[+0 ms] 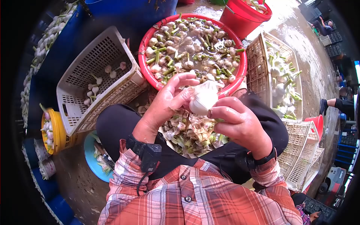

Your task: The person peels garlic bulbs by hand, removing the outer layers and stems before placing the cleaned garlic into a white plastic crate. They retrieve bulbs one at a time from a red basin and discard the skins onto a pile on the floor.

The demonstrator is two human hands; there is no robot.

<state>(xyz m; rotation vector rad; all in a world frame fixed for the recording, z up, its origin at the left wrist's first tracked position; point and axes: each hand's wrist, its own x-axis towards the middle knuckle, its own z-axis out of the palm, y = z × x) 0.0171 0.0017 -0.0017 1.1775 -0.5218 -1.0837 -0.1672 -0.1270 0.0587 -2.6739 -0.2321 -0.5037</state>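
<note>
A white garlic bulb (203, 100) is between my two hands, above a heap of loose garlic skins (191, 133) that lies between my knees. My left hand (167, 99) grips the bulb from the left, thumb against its side. My right hand (236, 119) is at the bulb's lower right, its thumb and bent fingers pressed together at the bulb's edge. Beyond the hands, a red basin (243, 62) holds many garlic bulbs with cut green stems in water.
At the left stand a white crate (129, 80) with several bulbs, a yellow bucket (58, 129) and a light blue basin (90, 157) with a knife. At the right are a crate of garlic (258, 60), stacked crates (298, 153) and a red bucket (240, 18). Other people are farther right.
</note>
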